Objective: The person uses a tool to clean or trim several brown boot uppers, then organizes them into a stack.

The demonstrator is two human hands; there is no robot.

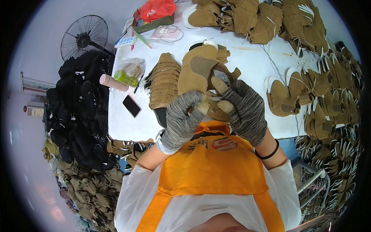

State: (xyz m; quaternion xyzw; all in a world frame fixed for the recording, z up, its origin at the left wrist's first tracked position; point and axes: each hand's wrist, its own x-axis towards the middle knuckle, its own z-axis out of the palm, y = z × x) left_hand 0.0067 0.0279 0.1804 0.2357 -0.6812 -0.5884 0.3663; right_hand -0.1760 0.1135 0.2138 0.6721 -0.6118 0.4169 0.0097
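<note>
A brown suede shoe upper [189,79] with a darker patch is held up in front of my chest. Both my hands wear grey knitted gloves with bare fingertips. My left hand [183,118] closes on the upper's lower left edge, thumb and fingertips together. Curled at the right side of its opening is my right hand [247,108], thumb and forefinger gripping the edge. A pale label shows inside the opening. Just left of it lies a fanned stack of brown uppers [165,77]. Another upper with a white rim [210,44] lies behind the held one.
On the white table [125,125] at left are a black phone [131,106], a pink bottle [113,82] and a green container [126,78]. A box with a red bag [156,11] stands behind. Brown uppers [284,96] crowd the right; black ones [79,108] hang left beside a fan [84,38].
</note>
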